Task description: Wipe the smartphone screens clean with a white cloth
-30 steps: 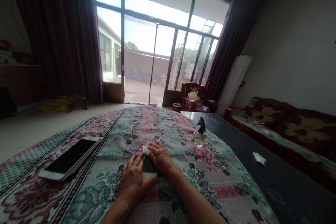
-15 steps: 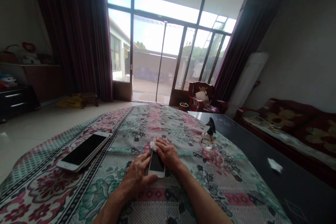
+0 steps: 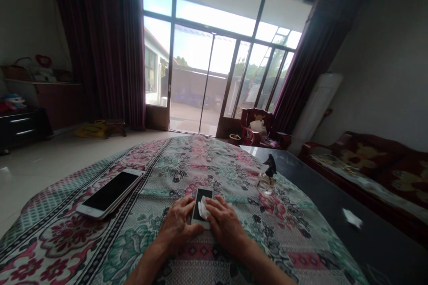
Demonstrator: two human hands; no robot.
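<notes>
A small white-framed smartphone (image 3: 204, 193) with a dark screen lies flat on the patterned tablecloth (image 3: 214, 262). Along its left side and lower edge, the fingers and thumb of my left hand (image 3: 178, 221) hold it. My right hand (image 3: 224, 220) presses a crumpled white tissue (image 3: 202, 208) against the middle of the screen, its fingers bent over the tissue. Part of the tissue and the phone's right edge are hidden under those fingers. Farther left lies a larger white phone (image 3: 109, 195), apparently stacked on another flat device.
A clear spray bottle (image 3: 266, 183) with a black trigger head stands right of my hands. Beyond the cloth's right edge is a dark tabletop (image 3: 321, 202) with a white scrap (image 3: 352, 218) on it. A wooden sofa (image 3: 368, 156) is at the right, glass doors ahead.
My right hand has drawn the tissue from the phone's top end down to the middle of the screen. The phone's upper part is now uncovered. My left hand stays at its left side.
</notes>
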